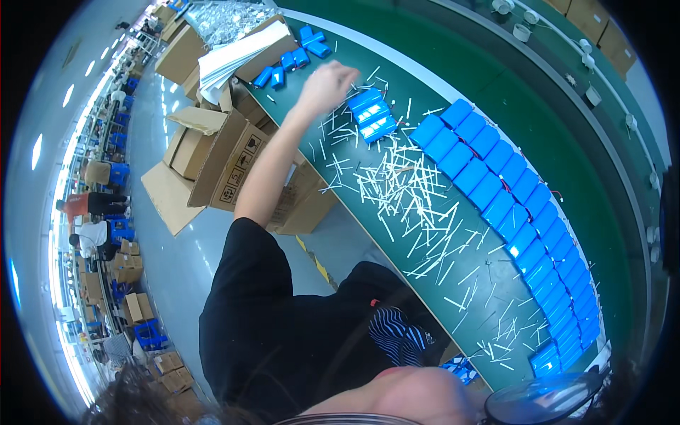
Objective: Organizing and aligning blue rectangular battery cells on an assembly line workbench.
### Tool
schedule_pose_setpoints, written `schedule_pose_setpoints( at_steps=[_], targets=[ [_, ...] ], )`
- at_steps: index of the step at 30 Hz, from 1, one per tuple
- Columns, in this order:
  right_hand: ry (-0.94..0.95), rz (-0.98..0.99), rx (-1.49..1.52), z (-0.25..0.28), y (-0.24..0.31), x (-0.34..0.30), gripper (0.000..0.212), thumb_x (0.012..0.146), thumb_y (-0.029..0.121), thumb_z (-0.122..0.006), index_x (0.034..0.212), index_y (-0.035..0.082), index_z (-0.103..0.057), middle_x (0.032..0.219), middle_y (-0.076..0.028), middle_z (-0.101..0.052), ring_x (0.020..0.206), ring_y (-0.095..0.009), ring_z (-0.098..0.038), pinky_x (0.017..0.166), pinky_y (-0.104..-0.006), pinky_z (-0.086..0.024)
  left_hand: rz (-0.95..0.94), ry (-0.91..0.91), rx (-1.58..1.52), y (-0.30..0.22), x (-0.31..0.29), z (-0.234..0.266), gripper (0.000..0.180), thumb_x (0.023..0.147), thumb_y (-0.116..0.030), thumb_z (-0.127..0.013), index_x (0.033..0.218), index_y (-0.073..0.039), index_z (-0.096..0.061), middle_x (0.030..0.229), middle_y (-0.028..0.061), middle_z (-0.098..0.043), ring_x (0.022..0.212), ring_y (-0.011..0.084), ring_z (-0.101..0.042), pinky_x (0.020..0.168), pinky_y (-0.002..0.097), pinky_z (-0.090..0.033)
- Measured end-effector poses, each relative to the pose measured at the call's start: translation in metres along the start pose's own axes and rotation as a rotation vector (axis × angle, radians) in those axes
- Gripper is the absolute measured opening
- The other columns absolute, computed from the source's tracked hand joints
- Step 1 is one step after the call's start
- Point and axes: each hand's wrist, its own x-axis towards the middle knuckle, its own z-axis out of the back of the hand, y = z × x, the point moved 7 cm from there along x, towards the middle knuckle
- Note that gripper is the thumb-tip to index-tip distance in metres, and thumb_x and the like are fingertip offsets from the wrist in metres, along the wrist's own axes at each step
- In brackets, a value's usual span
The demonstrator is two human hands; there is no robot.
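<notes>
My left hand [327,86] reaches over the far left part of the green table [453,283]. Its fingers are curled together and slightly blurred; whatever they may hold is hidden. Just right of the hand lies a small group of shiny blue-wrapped battery packs [372,113] with thin wires at their ends. Beyond it, to the upper left, several loose blue packs [282,65] lie apart. Thin white strips [404,180] are scattered in front of the group. My right hand is out of view.
Long rows of blue packs [510,184] curve along the table's far side. Opened cardboard boxes [223,166] stand left of the table. A box with white sheets [244,57] sits at its left end. People work in the background; a green surface and railing lie beyond the table.
</notes>
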Motion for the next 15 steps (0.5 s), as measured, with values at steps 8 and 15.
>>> schedule_pose_setpoints(
  at_steps=[8, 15],
  targets=[
    [-0.036, -0.014, -0.007, -0.005, 0.009, 0.001, 0.037, 0.113, 0.027, -0.060, 0.134, -0.002, -0.070, 0.126, -0.014, -0.074, 0.111, -0.024, -0.068, 0.104, -0.0318, -0.051, 0.238, -0.109, 0.371, 0.155, 0.036, 0.004, 0.054, 0.107, -0.055, -0.060, 0.140, -0.013, -0.070, 0.134, 0.0156, -0.067, 0.118, 0.0344, -0.065, 0.100, 0.0429, -0.056],
    [-0.023, -0.023, -0.028, 0.002, -0.010, 0.003, 0.037, 0.113, 0.028, -0.061, 0.134, -0.002, -0.070, 0.127, -0.015, -0.074, 0.112, -0.025, -0.068, 0.104, -0.0323, -0.051, 0.270, 0.058, 0.458, 0.145, 0.037, -0.015, 0.071, 0.106, -0.068, -0.053, 0.152, -0.015, -0.057, 0.144, 0.0161, -0.060, 0.129, 0.0363, -0.059, 0.107, 0.0447, -0.053]
  ],
)
